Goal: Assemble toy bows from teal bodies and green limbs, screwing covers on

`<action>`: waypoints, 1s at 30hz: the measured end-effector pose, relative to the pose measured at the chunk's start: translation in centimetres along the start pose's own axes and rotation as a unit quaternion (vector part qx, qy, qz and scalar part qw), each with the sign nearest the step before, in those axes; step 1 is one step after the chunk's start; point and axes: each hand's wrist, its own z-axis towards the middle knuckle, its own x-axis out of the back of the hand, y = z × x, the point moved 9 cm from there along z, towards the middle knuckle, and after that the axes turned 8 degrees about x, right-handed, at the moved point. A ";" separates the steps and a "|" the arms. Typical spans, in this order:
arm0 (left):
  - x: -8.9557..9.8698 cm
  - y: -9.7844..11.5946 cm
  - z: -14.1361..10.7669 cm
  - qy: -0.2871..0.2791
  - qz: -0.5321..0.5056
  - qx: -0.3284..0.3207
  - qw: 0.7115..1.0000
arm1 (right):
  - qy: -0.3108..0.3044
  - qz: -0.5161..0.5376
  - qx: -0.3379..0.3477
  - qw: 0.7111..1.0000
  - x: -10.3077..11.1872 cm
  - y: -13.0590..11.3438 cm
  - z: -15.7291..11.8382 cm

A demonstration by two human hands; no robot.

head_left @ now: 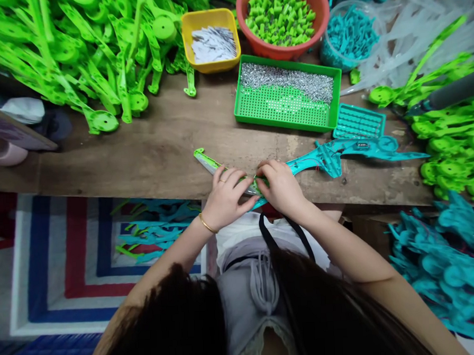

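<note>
My left hand point(230, 196), with a ring and a gold bracelet, is closed on a long green plastic piece point(206, 160) that has a clear strip along it. Close beside it, my right hand point(279, 188) has its fingers bent at the spot where the green piece meets a teal plastic part point(333, 154). What the right fingertips pinch there is hidden. The teal part lies along the front of the bench, reaching right from under my right hand, with thin red wires and a small metal piece in it.
Behind my hands stands a green tray point(285, 119) of small metal pieces. Beyond are a yellow tub point(211, 67), a red bowl point(286, 50) and a clear tub of teal pieces point(352, 33). Green parts point(95, 58) heap left; a dark tool point(451, 92) juts in right. A striped bin point(77, 307) sits below.
</note>
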 end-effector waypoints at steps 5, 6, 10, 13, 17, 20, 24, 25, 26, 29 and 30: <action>-0.1 0.0 -0.1 0.008 0.015 -0.007 1.000 | -0.014 -0.003 0.009 1.000 -0.5 -0.1 0.2; -0.2 0.0 -0.1 0.005 0.025 -0.007 1.000 | -0.022 -0.005 0.016 1.000 -0.4 -0.3 0.3; -0.3 0.2 0.1 0.003 0.047 -0.017 0.999 | -0.020 0.016 0.053 0.998 1.2 -0.3 -0.3; -0.1 0.3 0.1 0.013 0.052 -0.029 0.998 | 0.045 0.031 0.028 0.998 3.8 1.5 -1.7; 0.0 0.2 0.3 0.021 0.039 -0.029 0.999 | 0.063 0.010 -0.025 0.998 4.5 4.3 -3.3; -0.2 0.1 0.4 0.016 0.034 -0.025 0.999 | 0.045 -0.020 -0.011 0.999 3.7 4.7 -3.5; -0.1 0.2 0.4 0.024 0.034 -0.030 0.999 | 0.049 -0.044 0.011 0.998 3.0 4.2 -3.0; -0.1 0.2 0.3 0.027 0.033 -0.032 0.999 | 0.049 -0.046 0.017 0.998 2.9 4.0 -2.9; 0.0 0.3 0.3 0.029 0.033 -0.033 0.998 | 0.049 -0.047 0.022 0.997 2.8 3.9 -2.8; 0.1 0.7 0.3 0.023 0.033 -0.032 0.999 | 0.054 -0.030 0.024 0.998 2.6 4.0 -2.8; 0.1 0.8 0.3 0.018 0.030 -0.030 0.999 | 0.058 -0.020 0.021 0.998 2.5 4.2 -2.8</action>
